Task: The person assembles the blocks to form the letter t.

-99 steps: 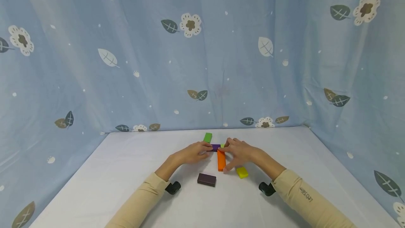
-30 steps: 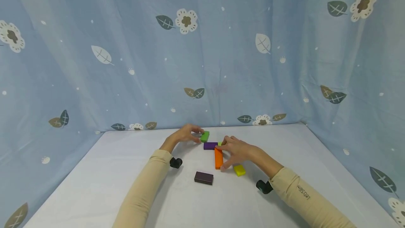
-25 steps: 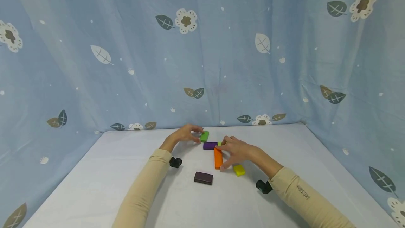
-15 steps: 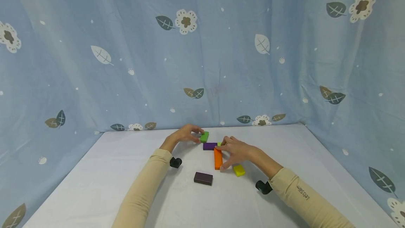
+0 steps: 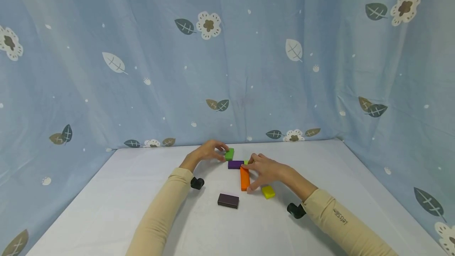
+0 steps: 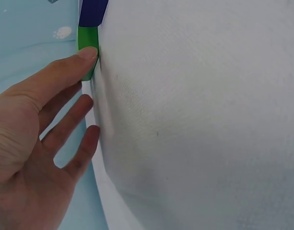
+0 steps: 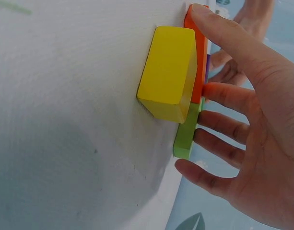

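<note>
In the head view my left hand (image 5: 209, 150) is at the green block (image 5: 230, 154) near the table's back edge. Its thumb lies against one side of that block in the left wrist view, with the index finger behind it. My right hand (image 5: 266, 170) spans the orange block (image 5: 245, 179), thumb at the near end and index finger at the far end. Beyond the orange block's far end lie a purple block (image 5: 235, 164) and a light green block (image 7: 187, 134), which the right fingers partly cover in the head view.
A yellow block (image 5: 268, 192) lies close to the right hand. Nearer the front is a dark brown block (image 5: 228, 200). White cloth covers the table (image 5: 170, 224), and a blue patterned curtain (image 5: 249, 74) hangs behind and along both sides.
Since the earliest frame, my left hand has left the purple block and moved back and left to the green block. The right hand has stayed at the orange block. The view has shifted slightly.
</note>
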{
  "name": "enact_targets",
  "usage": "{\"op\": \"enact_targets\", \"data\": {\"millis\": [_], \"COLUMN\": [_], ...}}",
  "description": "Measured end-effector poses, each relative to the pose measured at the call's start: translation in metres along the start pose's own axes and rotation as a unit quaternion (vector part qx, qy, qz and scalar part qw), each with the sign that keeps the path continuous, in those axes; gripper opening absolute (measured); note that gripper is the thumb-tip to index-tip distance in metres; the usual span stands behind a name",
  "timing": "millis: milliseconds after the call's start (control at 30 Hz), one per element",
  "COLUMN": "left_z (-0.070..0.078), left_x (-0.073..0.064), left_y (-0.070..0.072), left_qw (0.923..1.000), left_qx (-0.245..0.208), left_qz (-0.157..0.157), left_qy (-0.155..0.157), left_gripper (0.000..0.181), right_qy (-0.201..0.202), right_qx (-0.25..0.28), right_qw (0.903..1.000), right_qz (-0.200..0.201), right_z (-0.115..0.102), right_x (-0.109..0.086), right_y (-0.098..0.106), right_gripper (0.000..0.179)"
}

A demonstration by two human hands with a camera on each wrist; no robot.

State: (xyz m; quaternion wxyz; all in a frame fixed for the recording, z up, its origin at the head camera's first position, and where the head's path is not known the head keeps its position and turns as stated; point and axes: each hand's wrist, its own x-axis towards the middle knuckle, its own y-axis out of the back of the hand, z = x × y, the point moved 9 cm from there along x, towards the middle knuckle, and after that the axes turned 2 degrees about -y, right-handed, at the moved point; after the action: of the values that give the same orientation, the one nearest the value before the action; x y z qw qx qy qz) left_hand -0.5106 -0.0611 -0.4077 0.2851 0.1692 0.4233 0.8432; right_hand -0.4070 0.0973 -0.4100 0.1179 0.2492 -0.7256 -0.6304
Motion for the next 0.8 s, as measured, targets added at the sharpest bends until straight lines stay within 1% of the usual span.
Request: {"op": "enact_targets", "data": {"millis": [267,400,567,800], "left_z": [-0.0020,-0.0007,-0.0015,0.0007], "left_x": [0.0021,0.0031,0.0034,0.0019], "left_y": [0.0024,0.0034,0.0019,-0.0010], "left_qw": [0.9998,0.9999,0.9999,0.9998], "left_qx": [0.003,0.010,0.008,0.014], "left_qz": [0.005,0.007,0.001,-0.008], "left_qy": [0.017,0.010,0.008,-0.011], "left_gripper": [0.041,0.040,0.040,0.039], "right_qy": [0.001,0.000,-0.001,0.001], "right_qx": [0.004,0.012,0.015,0.017], "right_qw": [1.0000,0.9999,0.9999,0.9998], "right_qz": [-0.001,-0.003,-0.004,-0.005], "right_z": [0.0004,0.0003,0.0013,0.0007], "right_x": [0.0003,-0.0002,0.0002,-0.0004], "right_y": [0.0008,0.0005,0.0004,0.0004], "right_gripper": [0.084,0.084,0.084,0.085]}}
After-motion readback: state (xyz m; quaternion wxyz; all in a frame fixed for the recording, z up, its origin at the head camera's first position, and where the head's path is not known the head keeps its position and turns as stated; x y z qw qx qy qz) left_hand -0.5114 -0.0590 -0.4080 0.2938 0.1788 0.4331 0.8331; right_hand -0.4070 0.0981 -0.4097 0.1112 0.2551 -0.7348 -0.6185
